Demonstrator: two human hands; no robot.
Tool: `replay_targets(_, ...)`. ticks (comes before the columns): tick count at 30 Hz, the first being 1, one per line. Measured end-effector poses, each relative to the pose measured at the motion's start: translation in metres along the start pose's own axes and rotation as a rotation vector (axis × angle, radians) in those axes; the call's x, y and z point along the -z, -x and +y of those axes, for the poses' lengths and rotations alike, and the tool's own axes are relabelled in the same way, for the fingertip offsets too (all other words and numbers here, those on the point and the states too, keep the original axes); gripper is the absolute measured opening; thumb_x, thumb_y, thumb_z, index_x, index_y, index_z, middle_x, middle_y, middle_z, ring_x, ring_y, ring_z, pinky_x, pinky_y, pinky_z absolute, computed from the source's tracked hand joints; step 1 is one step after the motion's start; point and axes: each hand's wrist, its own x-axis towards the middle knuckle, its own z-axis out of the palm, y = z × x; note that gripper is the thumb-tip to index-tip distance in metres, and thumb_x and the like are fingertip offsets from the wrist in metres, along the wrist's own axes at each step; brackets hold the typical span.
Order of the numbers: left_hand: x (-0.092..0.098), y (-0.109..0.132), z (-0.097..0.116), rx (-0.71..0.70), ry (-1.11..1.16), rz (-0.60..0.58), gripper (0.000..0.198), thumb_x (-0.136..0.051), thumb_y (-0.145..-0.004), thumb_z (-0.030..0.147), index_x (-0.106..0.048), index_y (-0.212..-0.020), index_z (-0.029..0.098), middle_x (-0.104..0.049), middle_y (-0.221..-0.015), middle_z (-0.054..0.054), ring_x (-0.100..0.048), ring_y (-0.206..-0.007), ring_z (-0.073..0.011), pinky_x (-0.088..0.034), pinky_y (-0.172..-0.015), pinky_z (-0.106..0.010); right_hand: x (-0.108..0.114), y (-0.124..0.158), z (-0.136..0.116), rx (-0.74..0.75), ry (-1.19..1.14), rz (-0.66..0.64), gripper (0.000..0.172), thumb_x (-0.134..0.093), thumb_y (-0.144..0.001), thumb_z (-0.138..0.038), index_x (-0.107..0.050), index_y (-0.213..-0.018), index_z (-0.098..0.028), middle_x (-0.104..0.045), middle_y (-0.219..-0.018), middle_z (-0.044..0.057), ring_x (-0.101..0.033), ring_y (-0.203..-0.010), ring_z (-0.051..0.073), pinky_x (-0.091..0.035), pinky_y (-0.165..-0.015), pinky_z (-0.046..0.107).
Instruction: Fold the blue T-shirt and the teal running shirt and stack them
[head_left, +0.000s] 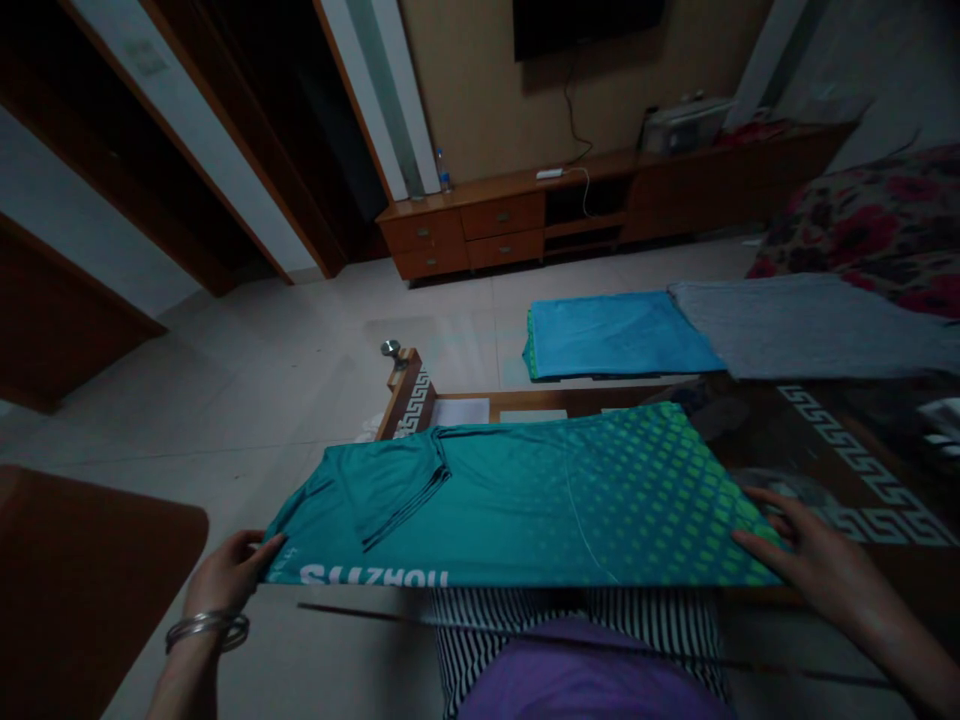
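Note:
A teal T-shirt (517, 510) with a green dotted hem and white "SUZHOU" lettering is folded lengthwise and stretched flat between my hands. My left hand (238, 562) pinches its left end near the lettering, thumb on top. At the green end, my right hand (799, 540) grips the corner, with the thumb above the cloth and the other fingers partly hidden. The folded sleeve lies on the upper left part. Beneath and beyond the shirt is a glass-topped coffee table (817, 440), partly covered by it.
A folded blue garment (615, 335) and a grey one (817, 325) lie at the table's far side. A round metal knob (390, 348) tops the table's corner. A wooden chair or panel edge (97, 560) stands at left, a TV cabinet (502, 225) at the back, a floral-covered seat (877, 225) at right.

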Motion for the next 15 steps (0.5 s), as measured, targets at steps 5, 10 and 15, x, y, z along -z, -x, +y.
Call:
replay_targets(5,-0.006,0.022,0.049,-0.184,-0.249,0.310,0.056,-0.029,-0.090,0.046,-0.056,-0.120,0.008,-0.059,-0.117,-0.020,-0.055,-0.108,-0.0367,-0.046,-0.086,-0.047,0.006,0.006,-0.014,0.003,0.032,0.018,0.072,-0.061,-0.061,-0.059,-0.057,-0.121,-0.019,-0.069,-0.091,0.012,-0.066,-0.090,0.033,-0.053,-0.072,0.041)
replay_targets(10,-0.043,0.055,0.154,-0.550,-0.135,0.342,0.051,-0.032,-0.091,0.036,-0.048,-0.132,0.009,-0.038,-0.145,-0.018,-0.035,-0.134,-0.0327,-0.034,-0.106,-0.047,0.009,0.012,-0.025,0.022,0.004,0.023,0.063,-0.055,-0.071,-0.057,-0.055,-0.121,-0.019,-0.068,-0.085,0.009,-0.067,-0.077,0.027,-0.052,-0.067,0.036)
replay_targets(15,-0.077,0.111,0.267,-0.861,-0.095,0.081,0.049,-0.040,-0.092,0.030,-0.041,-0.139,0.016,-0.027,-0.153,-0.013,-0.023,-0.142,-0.0270,-0.029,-0.109,-0.048,0.014,0.002,-0.034,0.020,-0.054,0.008,0.061,-0.051,-0.074,-0.057,-0.055,-0.118,-0.015,-0.066,-0.077,0.006,-0.064,-0.065,0.021,-0.049,-0.060,0.032)
